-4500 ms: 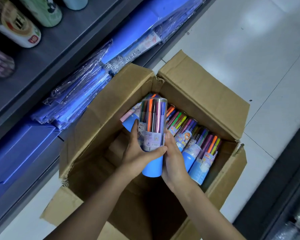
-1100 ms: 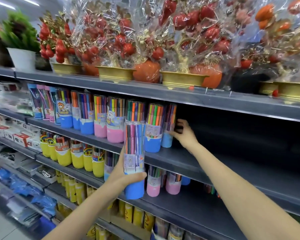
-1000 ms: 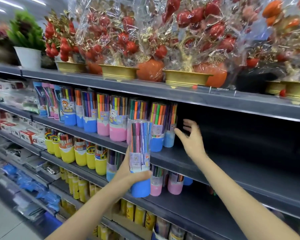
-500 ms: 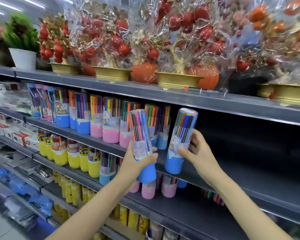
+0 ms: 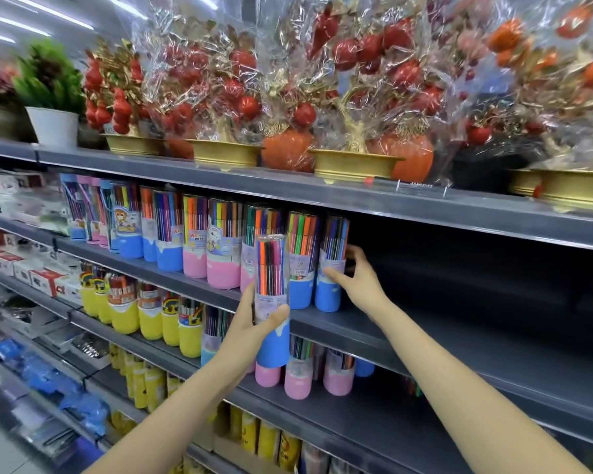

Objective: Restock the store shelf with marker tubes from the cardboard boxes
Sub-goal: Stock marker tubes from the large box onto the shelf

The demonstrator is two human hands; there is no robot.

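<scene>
My left hand (image 5: 250, 333) grips a clear marker tube with a blue base (image 5: 271, 278) and holds it upright in front of the middle shelf. A row of marker tubes (image 5: 196, 241) with blue and pink bases stands along the left part of this grey shelf (image 5: 459, 340). My right hand (image 5: 360, 285) reaches to the right end of the row. Its thumb and fingers are curled round the last blue-based tube (image 5: 327, 297), which stands upright on the shelf. No cardboard box is in view.
Wrapped ornamental fruit trees in gold pots (image 5: 353, 162) crowd the shelf above, close over the tubes' tops. Yellow-based tubes (image 5: 151, 316) and pink-based tubes (image 5: 298, 381) stand on the shelf below. To the right of my right hand the middle shelf is dark and bare.
Half a second ago my right hand held its tube tilted in front of the shelf. That tube now stands upright at the row's right end. My left hand's tube has sunk slightly.
</scene>
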